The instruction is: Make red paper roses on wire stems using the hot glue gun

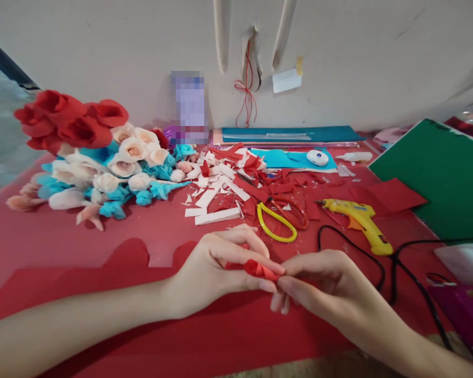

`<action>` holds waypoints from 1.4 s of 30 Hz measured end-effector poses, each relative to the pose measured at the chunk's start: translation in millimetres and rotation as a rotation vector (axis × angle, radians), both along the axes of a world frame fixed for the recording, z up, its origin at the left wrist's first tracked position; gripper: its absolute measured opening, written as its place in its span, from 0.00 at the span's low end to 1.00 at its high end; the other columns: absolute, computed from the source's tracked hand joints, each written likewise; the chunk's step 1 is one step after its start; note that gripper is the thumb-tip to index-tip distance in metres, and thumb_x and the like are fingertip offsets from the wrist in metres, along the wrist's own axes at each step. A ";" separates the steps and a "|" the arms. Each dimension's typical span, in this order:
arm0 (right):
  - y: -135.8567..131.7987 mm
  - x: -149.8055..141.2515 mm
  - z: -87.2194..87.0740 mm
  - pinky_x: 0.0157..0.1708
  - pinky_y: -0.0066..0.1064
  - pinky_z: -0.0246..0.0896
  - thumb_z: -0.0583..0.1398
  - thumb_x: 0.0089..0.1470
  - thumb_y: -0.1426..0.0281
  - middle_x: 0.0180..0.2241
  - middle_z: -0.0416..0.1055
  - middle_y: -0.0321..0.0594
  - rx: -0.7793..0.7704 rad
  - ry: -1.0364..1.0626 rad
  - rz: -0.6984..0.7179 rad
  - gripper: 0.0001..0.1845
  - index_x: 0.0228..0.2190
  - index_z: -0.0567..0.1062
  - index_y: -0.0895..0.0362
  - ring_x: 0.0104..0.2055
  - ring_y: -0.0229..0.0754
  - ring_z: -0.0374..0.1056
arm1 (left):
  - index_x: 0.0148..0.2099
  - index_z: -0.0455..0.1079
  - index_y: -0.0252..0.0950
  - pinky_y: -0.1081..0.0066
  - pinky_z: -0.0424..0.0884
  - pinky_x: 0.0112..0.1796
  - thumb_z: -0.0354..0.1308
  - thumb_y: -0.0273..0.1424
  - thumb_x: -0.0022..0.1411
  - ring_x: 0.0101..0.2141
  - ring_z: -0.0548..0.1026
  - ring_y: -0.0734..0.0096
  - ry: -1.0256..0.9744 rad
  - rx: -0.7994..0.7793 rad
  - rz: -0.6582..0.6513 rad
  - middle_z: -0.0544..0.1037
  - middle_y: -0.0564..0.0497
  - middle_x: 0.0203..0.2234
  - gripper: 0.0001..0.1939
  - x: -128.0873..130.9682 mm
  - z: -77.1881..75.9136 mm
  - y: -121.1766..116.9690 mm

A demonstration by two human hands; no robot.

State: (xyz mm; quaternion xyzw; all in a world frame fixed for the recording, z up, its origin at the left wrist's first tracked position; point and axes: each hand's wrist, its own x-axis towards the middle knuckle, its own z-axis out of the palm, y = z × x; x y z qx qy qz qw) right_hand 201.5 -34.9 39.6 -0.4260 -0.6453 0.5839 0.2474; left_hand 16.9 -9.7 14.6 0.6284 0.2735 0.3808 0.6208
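Between my two hands is a small rolled red paper flower [260, 269], its curled end pointing left. My left hand [224, 260] wraps its thumb and fingers round the roll. The thumb and index finger of my right hand [323, 281] pinch its right end. Under both hands lies a large red paper sheet [150, 315] with rounded lobes along its far edge. Just beyond my hands are scissors with one yellow and one red handle [278, 223]. A yellow glue gun [358, 220] rests to their right, its black cord curling toward me.
Finished paper flowers [82, 152] in red, cream, peach and blue pile up at the left. White and red paper scraps [224, 184] litter the middle. A green board [441, 178] leans at the right, near a purple box [463, 315]. A white oval device [317, 157] sits on blue paper.
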 end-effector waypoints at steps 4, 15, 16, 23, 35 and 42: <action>-0.1 -1.0 0.8 0.30 0.22 0.63 0.53 0.55 0.72 0.23 0.73 0.38 0.042 0.005 -0.005 0.12 0.25 0.73 0.61 0.27 0.34 0.68 | 0.35 0.76 0.44 0.73 0.69 0.34 0.64 0.23 0.46 0.29 0.68 0.75 -0.003 -0.018 0.013 0.70 0.52 0.24 0.13 0.7 0.3 -0.1; -0.9 -1.8 2.8 0.26 0.19 0.64 0.56 0.48 0.78 0.24 0.73 0.34 0.419 -0.108 -0.177 0.06 0.27 0.73 0.58 0.25 0.32 0.68 | 0.34 0.76 0.43 0.75 0.69 0.34 0.64 0.23 0.46 0.30 0.69 0.75 -0.029 -0.054 0.037 0.70 0.52 0.25 0.13 0.4 -0.6 -1.1; -2.2 -1.9 3.5 0.26 0.19 0.64 0.58 0.46 0.78 0.25 0.73 0.33 0.553 -0.144 -0.242 0.06 0.28 0.73 0.57 0.26 0.32 0.68 | 0.34 0.77 0.43 0.75 0.69 0.34 0.65 0.23 0.45 0.30 0.69 0.75 -0.040 -0.057 0.039 0.70 0.52 0.25 0.12 0.3 -0.9 -1.0; -8.1 0.7 8.1 0.26 0.21 0.64 0.59 0.45 0.77 0.24 0.71 0.35 1.166 -0.379 -0.235 0.06 0.28 0.73 0.55 0.24 0.31 0.67 | 0.35 0.77 0.43 0.75 0.68 0.33 0.65 0.22 0.44 0.30 0.68 0.76 -0.064 -0.026 0.034 0.70 0.53 0.25 0.14 0.9 -2.4 -1.2; -10.5 0.3 2.0 0.25 0.26 0.65 0.57 0.47 0.78 0.25 0.71 0.36 1.201 -0.443 -0.131 0.07 0.31 0.72 0.58 0.25 0.34 0.67 | 0.34 0.77 0.43 0.72 0.69 0.32 0.66 0.23 0.42 0.29 0.68 0.73 -0.038 0.002 0.029 0.71 0.51 0.24 0.14 0.6 -3.2 -1.6; -12.7 6.1 -1.7 0.27 0.29 0.64 0.60 0.45 0.79 0.27 0.72 0.40 1.251 -0.473 -0.049 0.08 0.32 0.72 0.62 0.28 0.36 0.67 | 0.34 0.77 0.42 0.74 0.68 0.32 0.66 0.24 0.43 0.28 0.67 0.75 -0.036 0.024 0.051 0.71 0.52 0.23 0.13 0.6 -3.8 -3.3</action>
